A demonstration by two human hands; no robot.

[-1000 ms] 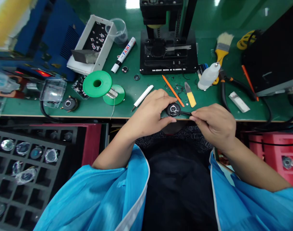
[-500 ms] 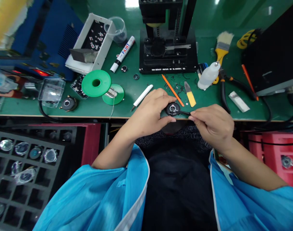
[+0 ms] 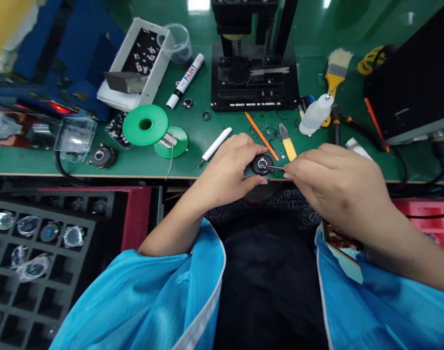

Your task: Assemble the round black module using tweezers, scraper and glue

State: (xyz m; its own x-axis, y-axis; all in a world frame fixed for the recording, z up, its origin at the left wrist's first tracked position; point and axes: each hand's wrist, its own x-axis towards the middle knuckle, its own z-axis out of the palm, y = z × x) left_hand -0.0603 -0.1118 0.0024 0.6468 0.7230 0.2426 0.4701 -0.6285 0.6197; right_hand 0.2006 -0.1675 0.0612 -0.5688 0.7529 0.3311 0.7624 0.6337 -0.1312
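A small round black part [image 3: 259, 162] with a pale centre lies by the front edge of the green bench. My left hand [image 3: 231, 170] is closed on its left side, thumb and fingers curved around it. My right hand [image 3: 334, 182] pinches thin dark tweezers [image 3: 276, 168], whose tip touches the middle of the part. Just behind the part lie an orange stick [image 3: 262, 136] and a blade with a yellow handle [image 3: 288, 143]. A white pen-like tool [image 3: 216, 144] with a dark tip rests behind my left hand.
A green solder spool [image 3: 146, 125], a paint marker [image 3: 186, 80] and a white box [image 3: 134, 68] stand at left. A black press-like fixture [image 3: 254, 82] is at the back. A white bottle [image 3: 315, 114], brush [image 3: 336, 70] and pliers [image 3: 337, 127] lie right. A foam tray [image 3: 28, 277] sits lower left.
My right hand has rolled over and its wrist has swung right and nearer the camera, with the tweezers still at the part. My left hand and the part have hardly moved.
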